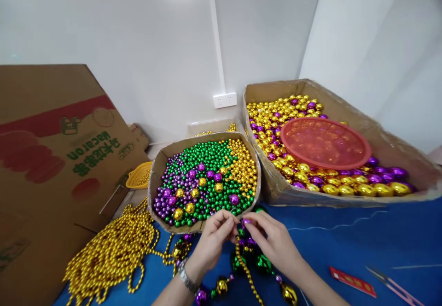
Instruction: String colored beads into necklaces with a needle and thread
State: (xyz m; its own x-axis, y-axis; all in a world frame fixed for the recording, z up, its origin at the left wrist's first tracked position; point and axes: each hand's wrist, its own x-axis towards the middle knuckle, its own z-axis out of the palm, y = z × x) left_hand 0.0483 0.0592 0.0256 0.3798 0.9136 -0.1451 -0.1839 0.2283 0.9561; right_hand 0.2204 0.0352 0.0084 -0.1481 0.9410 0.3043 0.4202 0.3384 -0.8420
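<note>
My left hand (214, 239) and my right hand (272, 239) meet just in front of a cardboard box of small beads (203, 177). The fingers of both hands are pinched together. The right fingertips hold a small purple bead (246, 222), and the left fingertips pinch a thin thread beside it. A partly strung necklace (247, 269) of gold, green and purple beads hangs below my hands onto the blue table (362, 246). A watch sits on my left wrist.
A larger box (390, 149) at the right holds big gold and purple balls and a red plastic basket (324, 142). A heap of gold bead strings (110, 250) lies at the left beside a big printed carton (51, 158). A red card (352, 281) and snips (397, 287) lie at the right.
</note>
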